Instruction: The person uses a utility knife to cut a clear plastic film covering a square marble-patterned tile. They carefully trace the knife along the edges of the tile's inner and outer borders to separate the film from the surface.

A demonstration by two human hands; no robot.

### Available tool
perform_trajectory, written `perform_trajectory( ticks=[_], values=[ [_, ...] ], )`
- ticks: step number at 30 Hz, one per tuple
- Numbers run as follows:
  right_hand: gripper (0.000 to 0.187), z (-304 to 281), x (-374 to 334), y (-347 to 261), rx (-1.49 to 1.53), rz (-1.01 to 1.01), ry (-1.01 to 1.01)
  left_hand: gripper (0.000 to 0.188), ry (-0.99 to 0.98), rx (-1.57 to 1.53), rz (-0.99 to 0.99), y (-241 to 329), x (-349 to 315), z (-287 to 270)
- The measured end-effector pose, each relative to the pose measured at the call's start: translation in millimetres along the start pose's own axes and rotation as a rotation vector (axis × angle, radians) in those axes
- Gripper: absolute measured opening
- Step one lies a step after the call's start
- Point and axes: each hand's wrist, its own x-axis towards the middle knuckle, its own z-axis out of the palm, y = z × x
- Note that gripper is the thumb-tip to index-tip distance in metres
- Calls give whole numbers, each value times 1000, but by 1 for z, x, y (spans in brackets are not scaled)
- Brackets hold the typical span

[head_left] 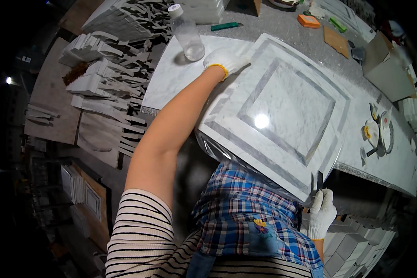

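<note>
A square white marble panel (287, 104) with grey inlaid bands lies at an angle on the worktop, its near edge jutting out against my plaid apron. At its far left edge, my left hand (224, 62) in a white glove grips the panel, fingers over the edge. Low on the right, my gloved right hand (322, 214) is closed round the lower end of a dark, flat strip-like tool (319, 180). This tool stands upright beside the panel's near right corner; whether it touches the stone I cannot tell.
A clear plastic bottle (189, 41) with a white cap stands left of the panel. Beyond lie a green cutter knife (226, 26) and an orange box (309, 21). Stacked stone strips (111, 88) fill the left. At right are a cardboard box (389, 69) and a glove (371, 131).
</note>
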Motion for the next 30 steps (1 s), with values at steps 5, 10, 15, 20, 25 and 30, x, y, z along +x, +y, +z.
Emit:
perform_trajectory(
  ticks=[5,10,15,20,25,30],
  values=[
    [14,-7,13,1,-51,-16,-54,80,86,45,-64,39,16,1],
    [13,-8,20,13,-117,-37,-45,99,143,95,-136,55,44,-1],
    [15,-17,37,8,49,102,-47,102,185,119,-179,66,66,11],
    [15,-18,42,2,154,90,-66,95,164,145,-126,66,75,16],
    [17,-16,40,-10,224,51,-62,89,119,185,-33,51,42,10],
    [20,-13,41,-14,269,-2,-76,82,150,158,120,2,-5,21]
  ],
)
